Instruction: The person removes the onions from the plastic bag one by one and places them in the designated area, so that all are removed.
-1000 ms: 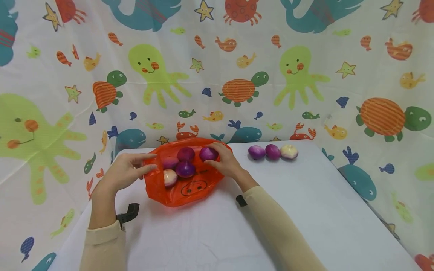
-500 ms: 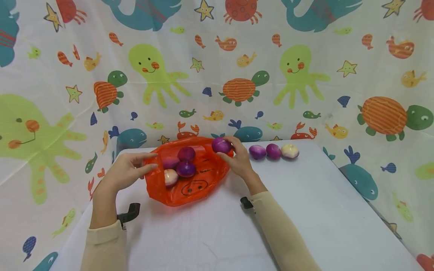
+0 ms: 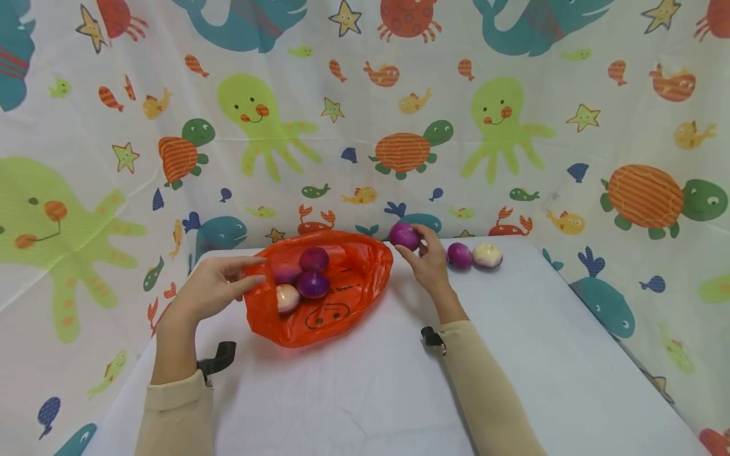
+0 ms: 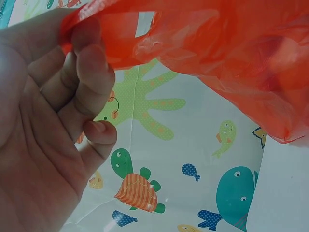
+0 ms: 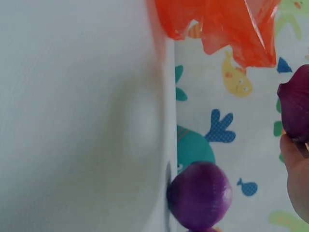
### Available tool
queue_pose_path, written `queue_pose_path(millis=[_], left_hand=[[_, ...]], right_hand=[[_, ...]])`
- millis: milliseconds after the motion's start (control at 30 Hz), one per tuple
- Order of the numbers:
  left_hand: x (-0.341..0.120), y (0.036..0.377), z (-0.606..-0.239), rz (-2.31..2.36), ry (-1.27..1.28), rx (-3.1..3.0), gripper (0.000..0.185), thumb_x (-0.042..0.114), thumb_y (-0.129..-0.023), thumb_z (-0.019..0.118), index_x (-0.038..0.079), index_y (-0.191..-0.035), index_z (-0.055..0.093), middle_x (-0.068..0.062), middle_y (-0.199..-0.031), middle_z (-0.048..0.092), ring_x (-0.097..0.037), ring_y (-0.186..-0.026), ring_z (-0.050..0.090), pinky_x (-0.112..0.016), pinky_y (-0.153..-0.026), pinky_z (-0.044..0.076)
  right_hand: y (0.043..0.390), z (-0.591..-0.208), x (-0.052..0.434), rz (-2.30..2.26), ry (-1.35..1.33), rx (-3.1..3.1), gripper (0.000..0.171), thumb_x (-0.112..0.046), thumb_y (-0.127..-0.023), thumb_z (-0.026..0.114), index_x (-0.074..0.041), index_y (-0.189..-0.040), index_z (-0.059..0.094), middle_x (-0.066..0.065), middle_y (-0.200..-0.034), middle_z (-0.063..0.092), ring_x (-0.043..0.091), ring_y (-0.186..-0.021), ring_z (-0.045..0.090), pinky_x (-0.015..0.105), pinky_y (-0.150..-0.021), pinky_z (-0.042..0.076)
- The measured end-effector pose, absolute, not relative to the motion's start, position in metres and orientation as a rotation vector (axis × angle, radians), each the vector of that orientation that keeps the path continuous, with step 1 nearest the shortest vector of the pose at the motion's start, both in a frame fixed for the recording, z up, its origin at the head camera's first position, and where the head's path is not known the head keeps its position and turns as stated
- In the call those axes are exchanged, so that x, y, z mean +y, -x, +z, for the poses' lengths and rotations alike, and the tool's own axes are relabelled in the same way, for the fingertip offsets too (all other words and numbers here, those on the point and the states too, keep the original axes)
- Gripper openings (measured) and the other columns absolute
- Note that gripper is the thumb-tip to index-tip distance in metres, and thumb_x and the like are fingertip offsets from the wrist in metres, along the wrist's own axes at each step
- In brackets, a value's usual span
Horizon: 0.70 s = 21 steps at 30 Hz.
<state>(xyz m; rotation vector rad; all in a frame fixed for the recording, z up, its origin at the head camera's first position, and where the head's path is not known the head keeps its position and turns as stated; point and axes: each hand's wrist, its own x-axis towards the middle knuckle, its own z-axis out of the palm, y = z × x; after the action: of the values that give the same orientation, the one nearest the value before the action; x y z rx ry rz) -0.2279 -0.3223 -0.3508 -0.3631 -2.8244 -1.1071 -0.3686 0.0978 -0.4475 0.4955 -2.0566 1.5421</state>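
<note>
Orange plastic bag [image 3: 319, 297]: lies on the white counter [image 3: 365, 392], mouth open toward 12 o'clock, long axis roughly 8 to 2 o'clock. Black printed drawing on its near side; no lettering legible.
Left hand [image 3: 213, 288]: at the bag's 9 o'clock edge, fingers [image 4: 91, 72] pinching the bag's rim.
Right hand [image 3: 428, 263]: at 3 o'clock of the bag, fingers pinching a purple onion [image 3: 404, 235], lifted off the counter.
Bag contents: four onions [image 3: 299, 278], clustered toward its 10 o'clock side.
Row of onions [image 3: 473, 255]: on the counter, just right of the right hand, along the far edge.
</note>
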Motion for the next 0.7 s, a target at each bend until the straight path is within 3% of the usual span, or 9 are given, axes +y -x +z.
queue_pose_path(millis=[167, 500, 700], left_hand=[[-0.321, 0.227, -0.351, -1.127, 0.379, -2.805, 0.052, 0.041, -0.097, 0.074, 0.014, -0.141, 0.067, -0.007, -0.076, 0.066, -0.024, -0.075, 0.066, -0.034, -0.067, 0.059], [-0.32, 0.227, -0.351, -1.144, 0.359, -2.823, 0.054, 0.043, -0.096, 0.074, 0.016, -0.142, 0.066, -0.006, -0.079, 0.068, -0.028, -0.078, 0.067, -0.033, -0.068, 0.059], [-0.32, 0.227, -0.35, -1.135, 0.357, -2.83, 0.054, 0.043, -0.097, 0.073, 0.015, -0.142, 0.065, -0.005, -0.08, 0.07, -0.025, -0.077, 0.067, -0.033, -0.069, 0.059]], right_hand=[[0.374, -0.455, 0.109, 1.535, -0.451, -2.053, 0.059, -0.017, -0.086, 0.087, -0.009, -0.138, 0.061, 0.012, -0.139, 0.06, 0.028, -0.127, 0.057, 0.051, -0.105, 0.054], [0.376, -0.459, 0.122, 1.494, -0.35, -2.156, 0.057, -0.016, -0.087, 0.087, -0.009, -0.137, 0.061, 0.017, -0.143, 0.053, 0.035, -0.136, 0.052, 0.057, -0.112, 0.048], [0.377, -0.46, 0.13, 1.489, -0.289, -2.192, 0.057, -0.016, -0.087, 0.086, -0.01, -0.138, 0.061, 0.015, -0.14, 0.056, 0.034, -0.136, 0.053, 0.053, -0.114, 0.047]])
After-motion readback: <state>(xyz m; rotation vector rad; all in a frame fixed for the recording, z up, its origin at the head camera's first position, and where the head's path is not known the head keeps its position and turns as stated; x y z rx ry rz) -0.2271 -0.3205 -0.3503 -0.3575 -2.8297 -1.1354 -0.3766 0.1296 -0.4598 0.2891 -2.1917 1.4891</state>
